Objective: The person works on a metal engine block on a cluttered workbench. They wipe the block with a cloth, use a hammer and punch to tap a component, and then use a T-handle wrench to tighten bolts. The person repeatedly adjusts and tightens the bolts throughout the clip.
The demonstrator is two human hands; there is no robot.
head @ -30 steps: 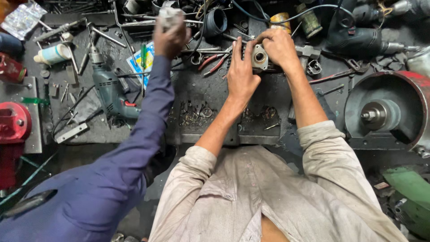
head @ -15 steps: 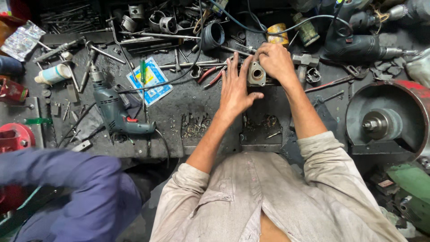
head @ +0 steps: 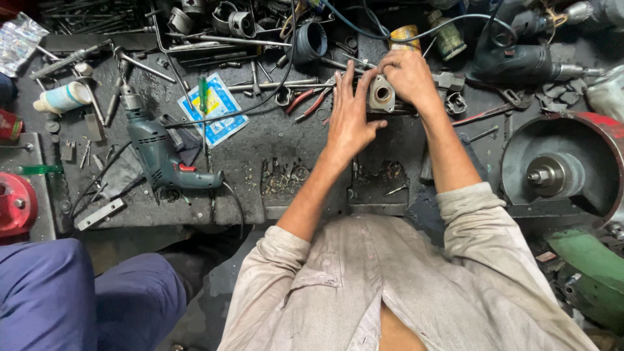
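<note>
Both of my hands are on a small grey metal housing [head: 381, 95] with a round bore, which sits on the dark workbench [head: 273, 140]. My right hand [head: 408, 77] grips it from the right and top. My left hand [head: 351, 117] presses against its left side with fingers stretched upward and the thumb under the part. Red-handled pliers [head: 305, 103] lie just left of my left hand.
A green electric drill [head: 159, 153] lies at the left beside a blue and yellow packet [head: 218, 110] and a green screwdriver [head: 203, 97]. A black power tool [head: 513, 62] sits at the upper right, a round machine with a spindle [head: 552, 175] at the right. Another person's blue-clothed legs [head: 78, 302] are at the lower left.
The other person's blue-sleeved arm has pulled back off the bench to the lower left. My hands stay on the metal housing, and the view has moved closer.
</note>
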